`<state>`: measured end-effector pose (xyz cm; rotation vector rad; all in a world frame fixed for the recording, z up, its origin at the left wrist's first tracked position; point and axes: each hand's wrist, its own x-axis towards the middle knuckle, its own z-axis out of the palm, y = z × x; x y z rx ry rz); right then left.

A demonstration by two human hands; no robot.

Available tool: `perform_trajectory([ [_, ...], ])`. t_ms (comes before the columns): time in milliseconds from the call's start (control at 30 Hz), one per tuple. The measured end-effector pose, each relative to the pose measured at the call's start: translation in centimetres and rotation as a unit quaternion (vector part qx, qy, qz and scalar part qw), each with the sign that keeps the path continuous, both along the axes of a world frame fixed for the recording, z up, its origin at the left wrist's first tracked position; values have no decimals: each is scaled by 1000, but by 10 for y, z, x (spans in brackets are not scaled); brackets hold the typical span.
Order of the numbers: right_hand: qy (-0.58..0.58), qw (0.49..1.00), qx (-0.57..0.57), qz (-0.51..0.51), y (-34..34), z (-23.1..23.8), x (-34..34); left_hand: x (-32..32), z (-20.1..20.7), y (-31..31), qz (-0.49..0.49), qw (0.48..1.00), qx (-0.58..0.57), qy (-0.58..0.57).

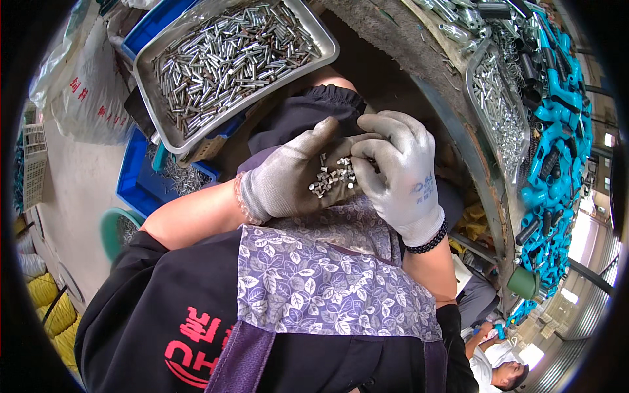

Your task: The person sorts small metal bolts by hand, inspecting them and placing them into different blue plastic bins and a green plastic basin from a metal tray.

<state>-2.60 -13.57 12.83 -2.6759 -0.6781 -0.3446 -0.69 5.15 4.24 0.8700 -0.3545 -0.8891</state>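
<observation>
Sitting at a worn, curved grey workbench edge [419, 59] in a workshop, with pale concrete floor [72, 190] showing at the left and daylight coming through the building frame at the lower right. Wearing a black top and a purple leaf-patterned apron [321, 288].

Resting on a blue plastic crate [134, 177]: 1 shallow rectangular steel tray [314, 29] heaped with short silver metal pins, too many to count. Standing at the bench's right side: 1 second steel tray [473, 69] of similar pins, beside a pile of bright blue plastic tool handles [557, 157], also uncountable. Showing at the lower right: 1 other person in a white shirt [491, 357].

Cupping, palm up, in the grey-gloved left hand [282, 177]: a small cluster of short silver metal pins [333, 177], roughly 15 to 20, lying in the palm in front of the chest. Lying jumbled, with long axes pointing in mixed directions, many running roughly toward the fingertips.

Curling over that palm: the grey-gloved right hand [400, 167], fingers bent narrow and touching the cluster; whether any pin is pinched, impossible to tell.
</observation>
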Motion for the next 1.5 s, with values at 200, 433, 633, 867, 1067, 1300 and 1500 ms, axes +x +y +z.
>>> perform_trajectory([
  [200, 71, 979, 183, -46, -11, -10, -6, 7, 14, -4, -103, 860, -292, 406],
  [433, 11, 1000, 22, -7, -10, 10, -4, 3, 10, -3, -83, 868, -272, 407],
  [633, -57, 994, -95, 15, -5, 9, -5, 3, 17, -3, -33, 900, -178, 397],
  [867, -5, 1000, -2, 0, -7, 5, -6, 3, 14, -3, -50, 887, -228, 398],
  [1067, 3, 999, 20, -40, 1, 5, -8, 3, 13, 0, -51, 899, -183, 396],
  [1300, 9, 992, 112, -61, 2, 0, -10, 3, 14, -3, -53, 886, -231, 399],
  [1500, -10, 997, -22, -69, 1, 9, -7, 1, 18, -5, -56, 883, -216, 413],
])
